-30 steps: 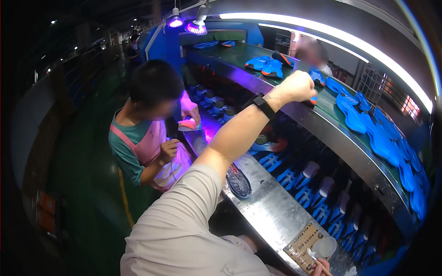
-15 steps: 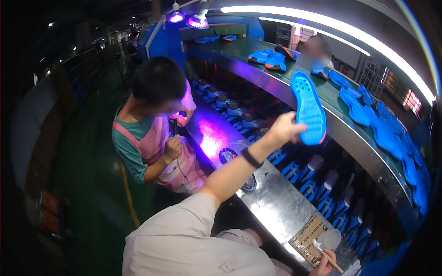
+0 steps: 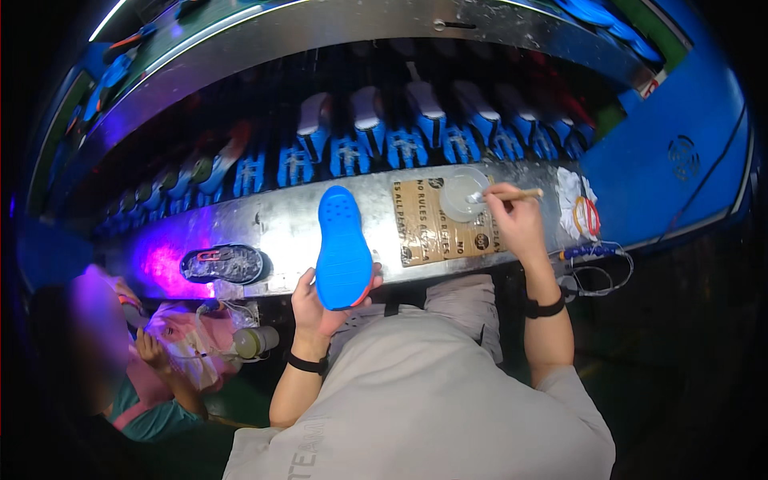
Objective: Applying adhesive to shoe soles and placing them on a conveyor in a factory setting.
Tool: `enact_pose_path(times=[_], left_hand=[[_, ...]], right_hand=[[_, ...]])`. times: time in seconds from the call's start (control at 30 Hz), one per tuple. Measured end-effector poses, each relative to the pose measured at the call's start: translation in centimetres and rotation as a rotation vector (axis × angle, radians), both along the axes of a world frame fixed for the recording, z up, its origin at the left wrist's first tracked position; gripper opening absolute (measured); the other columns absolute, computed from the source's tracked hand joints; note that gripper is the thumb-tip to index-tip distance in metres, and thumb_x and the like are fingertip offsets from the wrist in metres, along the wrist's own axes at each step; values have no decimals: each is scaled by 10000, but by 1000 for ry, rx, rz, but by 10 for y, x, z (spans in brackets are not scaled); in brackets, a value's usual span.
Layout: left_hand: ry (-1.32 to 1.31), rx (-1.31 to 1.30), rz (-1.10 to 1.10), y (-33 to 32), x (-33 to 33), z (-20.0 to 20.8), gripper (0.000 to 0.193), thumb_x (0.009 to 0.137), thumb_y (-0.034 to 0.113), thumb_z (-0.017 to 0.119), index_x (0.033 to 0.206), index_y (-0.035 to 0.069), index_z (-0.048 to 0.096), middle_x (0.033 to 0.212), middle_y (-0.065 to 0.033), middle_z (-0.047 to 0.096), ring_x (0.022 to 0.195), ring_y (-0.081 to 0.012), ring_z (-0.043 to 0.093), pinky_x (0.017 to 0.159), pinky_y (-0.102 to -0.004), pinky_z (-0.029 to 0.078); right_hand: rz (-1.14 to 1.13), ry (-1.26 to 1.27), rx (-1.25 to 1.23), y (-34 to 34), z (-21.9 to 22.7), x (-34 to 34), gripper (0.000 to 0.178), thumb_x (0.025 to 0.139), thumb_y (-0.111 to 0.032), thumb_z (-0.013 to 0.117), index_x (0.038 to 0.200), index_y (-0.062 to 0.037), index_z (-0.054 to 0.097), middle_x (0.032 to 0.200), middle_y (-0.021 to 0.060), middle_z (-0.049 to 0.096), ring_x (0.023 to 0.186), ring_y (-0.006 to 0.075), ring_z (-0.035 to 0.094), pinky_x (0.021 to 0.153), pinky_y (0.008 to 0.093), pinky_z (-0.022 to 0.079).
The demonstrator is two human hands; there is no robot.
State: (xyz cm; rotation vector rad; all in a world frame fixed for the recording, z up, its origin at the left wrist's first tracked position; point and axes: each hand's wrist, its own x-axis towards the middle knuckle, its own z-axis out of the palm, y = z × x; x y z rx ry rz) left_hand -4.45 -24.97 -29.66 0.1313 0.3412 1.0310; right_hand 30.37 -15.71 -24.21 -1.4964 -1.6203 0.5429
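Near the middle of the metal workbench (image 3: pixel 280 228), the left hand (image 3: pixel 320 308) has its fingers wrapped round the heel end of a blue shoe sole (image 3: pixel 342 244), holding it up with the toe pointing far. The sole is smooth, rounded and bright blue, with small dimples near the toe and an orange edge showing at the heel. To the right, the right hand (image 3: pixel 512 220) pinches a thin wooden-handled brush (image 3: pixel 512 194), its tip dipped into a shallow round translucent dish (image 3: pixel 464 196). The dish sits on a brown cardboard sheet (image 3: pixel 428 232) taped flat to the dull steel. A dark oval sole wrapped in shiny film (image 3: pixel 222 264) lies to the left under purple light. Beyond the bench, a row of blue and grey shoe lasts (image 3: pixel 416 132) stands in a rack.
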Motion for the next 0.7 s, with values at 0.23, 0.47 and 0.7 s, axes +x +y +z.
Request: enact_pose_path(times=[0.23,0.47,0.7], left_hand=[[245,223,110,3,14,7,949,832,272,723,1576,37,184,1450,-228,472,1297,-402,534,1111,-501,429],[487,308,76,6,11,33,1075,781,213,786,1601,46,111,1452,-172,465,1315,-316,524,1112,-450,426],[485,288,0,-2,22,43,1117,779,250,810,1605,36,89,1497,-153,422,1365,-269,469,1128,-413,398]], right_hand=[[-3,-8,-44,1,-2,-7,134,895,-129,660,927,-8,709,695,111,654,591,172,609,577,304,465],[102,84,100,-10,11,-21,146,918,-104,649,1006,-2,704,902,107,694,773,183,635,697,299,490],[520,279,108,-18,29,-61,186,882,-62,640,1031,14,720,941,114,703,852,204,628,762,320,482]])
